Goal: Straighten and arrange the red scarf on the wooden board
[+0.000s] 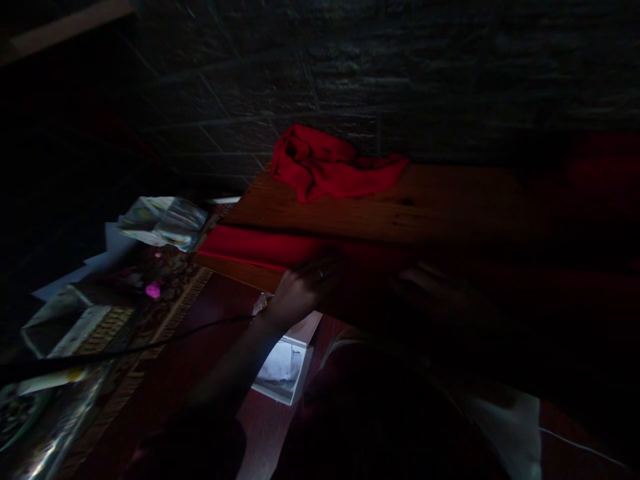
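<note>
A long red cloth (pixel 260 247) lies as a flat strip along the near side of a wooden board (pixel 450 193). My left hand (pixel 305 283), with a ring on one finger, rests on the strip's near edge, its fingers stretched out to the right. Farther right, my right hand (pixel 433 283) is over the same cloth in deep shadow. Its fingers show only faintly, so whether they grip the fabric is unclear. A second, crumpled red cloth (pixel 330 163) sits at the board's far edge. The strip's right end is lost in darkness.
A dark tiled wall (pixel 350 73) rises behind the board. Below it stands an open white box (pixel 283 367). A dark cable (pixel 200 330) runs leftward. On the left are a plastic bag (pixel 163 220), white papers (pixel 85 267) and a fringed patterned rug (pixel 175 283).
</note>
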